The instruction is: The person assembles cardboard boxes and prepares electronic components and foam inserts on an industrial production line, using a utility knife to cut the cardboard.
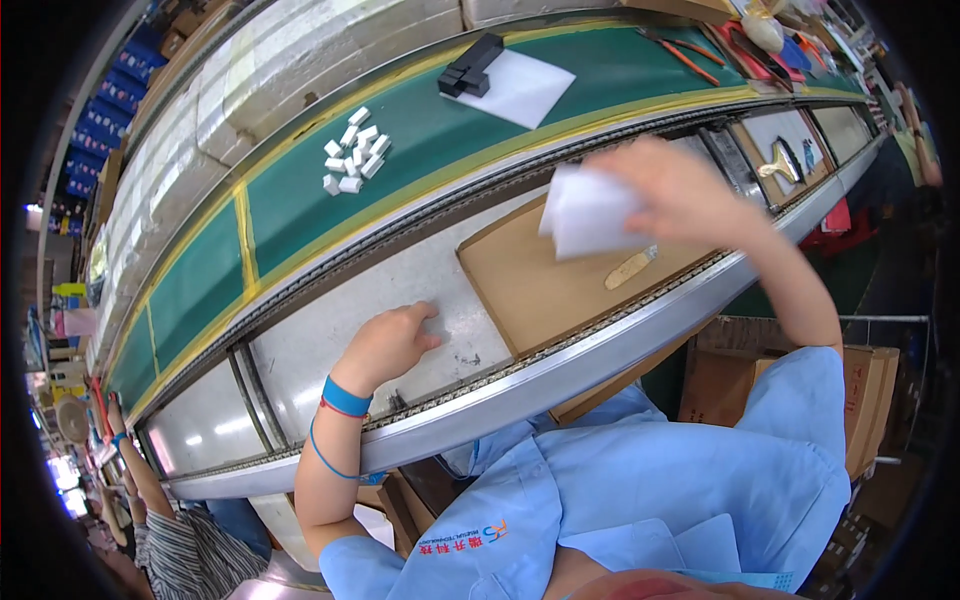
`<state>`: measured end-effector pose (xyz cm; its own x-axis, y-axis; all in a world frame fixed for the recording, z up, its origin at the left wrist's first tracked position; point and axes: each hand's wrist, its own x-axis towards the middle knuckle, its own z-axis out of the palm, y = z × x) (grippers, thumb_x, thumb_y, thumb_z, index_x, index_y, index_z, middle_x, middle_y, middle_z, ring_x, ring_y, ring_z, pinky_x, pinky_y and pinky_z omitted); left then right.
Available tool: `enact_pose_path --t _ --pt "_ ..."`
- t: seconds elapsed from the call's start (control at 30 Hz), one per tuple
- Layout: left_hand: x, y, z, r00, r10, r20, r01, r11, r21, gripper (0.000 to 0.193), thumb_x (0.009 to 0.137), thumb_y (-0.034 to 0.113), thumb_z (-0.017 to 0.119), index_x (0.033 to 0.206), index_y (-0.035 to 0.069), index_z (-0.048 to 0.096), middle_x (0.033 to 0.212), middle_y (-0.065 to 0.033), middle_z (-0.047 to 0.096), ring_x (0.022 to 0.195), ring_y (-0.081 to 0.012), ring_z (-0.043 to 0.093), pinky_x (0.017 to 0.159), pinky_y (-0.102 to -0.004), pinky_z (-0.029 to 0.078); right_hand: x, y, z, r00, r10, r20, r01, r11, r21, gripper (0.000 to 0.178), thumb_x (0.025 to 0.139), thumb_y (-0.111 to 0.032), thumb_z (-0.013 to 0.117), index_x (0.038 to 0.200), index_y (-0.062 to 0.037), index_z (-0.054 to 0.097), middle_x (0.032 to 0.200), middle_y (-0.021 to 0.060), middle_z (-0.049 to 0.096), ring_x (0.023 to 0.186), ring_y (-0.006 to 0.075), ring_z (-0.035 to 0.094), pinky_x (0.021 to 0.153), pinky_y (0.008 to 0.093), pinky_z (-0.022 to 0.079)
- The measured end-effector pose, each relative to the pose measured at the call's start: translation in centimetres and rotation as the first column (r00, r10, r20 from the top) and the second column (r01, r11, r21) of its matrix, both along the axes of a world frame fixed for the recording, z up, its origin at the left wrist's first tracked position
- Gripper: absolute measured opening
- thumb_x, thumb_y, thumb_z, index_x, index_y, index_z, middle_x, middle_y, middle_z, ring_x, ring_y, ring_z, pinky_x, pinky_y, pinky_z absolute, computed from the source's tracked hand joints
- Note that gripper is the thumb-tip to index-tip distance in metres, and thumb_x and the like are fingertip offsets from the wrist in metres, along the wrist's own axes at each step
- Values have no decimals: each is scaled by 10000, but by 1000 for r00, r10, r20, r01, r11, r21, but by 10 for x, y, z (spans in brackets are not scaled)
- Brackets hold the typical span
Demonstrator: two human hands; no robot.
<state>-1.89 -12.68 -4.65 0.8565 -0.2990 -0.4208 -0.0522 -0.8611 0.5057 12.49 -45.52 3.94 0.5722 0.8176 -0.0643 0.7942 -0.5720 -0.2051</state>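
My right hand [675,190] grips a white folded sheet or thin stack of sheets [595,215], smeared a little by motion. It is held above a shallow brown cardboard tray [510,300] on the conveyor line. Inside the tray, below my right hand, lies a flat tan oblong piece [628,270] whose kind is unclear. My left hand [385,345], with a blue strap at the wrist, hovers over or rests on the bare metal conveyor plate [320,370] left of the tray. Its thumb and index finger are apart, and it holds nothing visible.
Beyond the line, a green bench [420,140] carries small white blocks [350,160], a black fixture [470,70] on a white sheet [530,90], and orange-handled pliers [690,55]. Another tray [785,150] stands to the right. At lower left, another person's arm [140,470] reaches the line.
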Motion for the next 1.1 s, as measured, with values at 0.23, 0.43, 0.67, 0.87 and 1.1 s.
enact_pose_path --t 0.23,0.43,0.67,0.87,1.1 --pt "19 -6 1 999 52 -1 -52 995 -84 438 769 237 664 1132 32 531 913 -169 632 883 -314 610 757 -382 483 -3 5 -19 982 -37 -185 36 999 -6 530 641 -145 749 1087 -54 478 965 109 564 913 262 567 781 376 456" --pt "6 -41 42 983 184 27 -57 435 -899 1024 722 315 751 1406 56 34 1360 -177 267 1239 -295 352 1029 -418 306 -29 55 23 688 74 -722 454 732 508 526 732 -172 716 1168 -3 475 1052 90 584 975 166 554 872 317 428" --pt "-52 -54 58 584 800 139 -182 296 -938 792 745 332 708 1274 -48 258 1189 -217 408 1120 -319 445 962 -376 360 -20 60 -29 666 255 -701 357 716 600 565 886 -258 540 1340 -5 319 1294 125 423 1134 196 456 957 334 349" --pt "-276 47 40 -288 839 462 -577 232 -783 395 836 255 625 1105 5 480 980 -113 578 866 -178 579 740 -312 504 110 24 -32 991 15 -129 61 824 563 521 876 -283 573 1316 -56 410 1299 92 459 1103 196 493 951 311 359" --pt "-435 54 -52 -748 657 -88 -274 -428 -861 452 834 197 614 1192 -28 454 1096 -109 564 940 -189 559 838 -303 443 293 -155 -94 837 -492 241 392 845 362 602 828 -427 592 1247 -8 482 1226 173 530 1109 278 523 939 333 386"
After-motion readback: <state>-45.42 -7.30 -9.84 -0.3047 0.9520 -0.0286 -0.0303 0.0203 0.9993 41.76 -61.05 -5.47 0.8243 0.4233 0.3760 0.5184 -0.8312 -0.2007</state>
